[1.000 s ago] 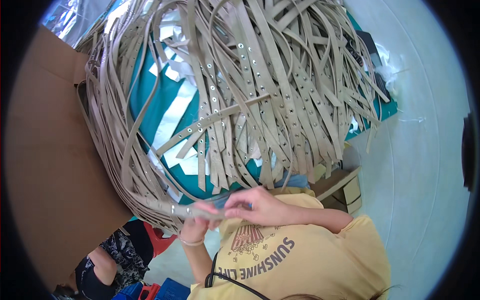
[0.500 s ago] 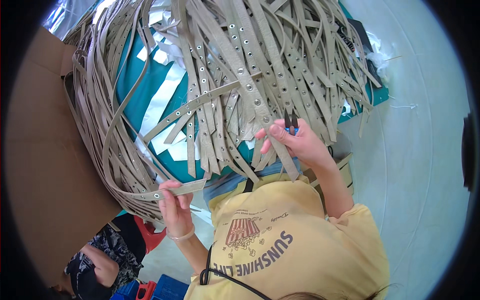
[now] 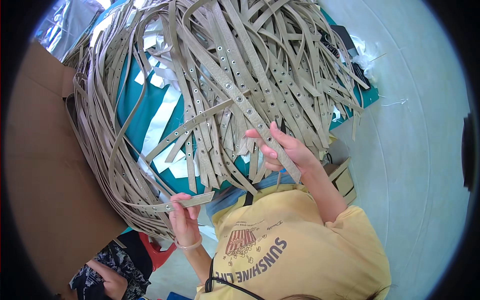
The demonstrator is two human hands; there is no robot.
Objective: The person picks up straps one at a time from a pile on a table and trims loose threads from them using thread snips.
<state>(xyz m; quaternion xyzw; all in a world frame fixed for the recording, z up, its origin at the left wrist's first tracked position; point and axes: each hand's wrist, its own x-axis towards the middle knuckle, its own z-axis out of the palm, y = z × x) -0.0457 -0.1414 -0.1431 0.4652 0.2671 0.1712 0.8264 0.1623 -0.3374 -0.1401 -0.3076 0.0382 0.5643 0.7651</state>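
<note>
1. One long beige, leather-like strap with round metal eyelets (image 3: 202, 199) is pinched near its slanted end by the left hand (image 3: 184, 222), left of lower centre; thumb and fingers are drawn narrow around it.
2. A second beige eyelet strap (image 3: 243, 105), slanting down through the centre, is held between thumb and curled fingers of the right hand (image 3: 295, 152); its end hangs past them, near the yellow printed shirt (image 3: 310, 235).
3. Beside that strap, a dark-tipped tool (image 3: 283, 125) is mostly hidden by the right hand; how firmly it is gripped cannot be told.
4. Across the upper frame, a tangled heap of similar beige straps (image 3: 302, 92) is spread over a teal surface (image 3: 147, 107) with white paper strips (image 3: 163, 112). At the left, a large brown cardboard box (image 3: 55, 150) is seen.
5. The second strap could be nicked, or a finger pricked, because the dark tip is carried so close to both.
6. The first strap could be snagged if pulled, since its long curve is crowded among others near the box.
7. Neighbouring straps could be dragged off the surface, as many ends are left overhanging its near edge.
</note>
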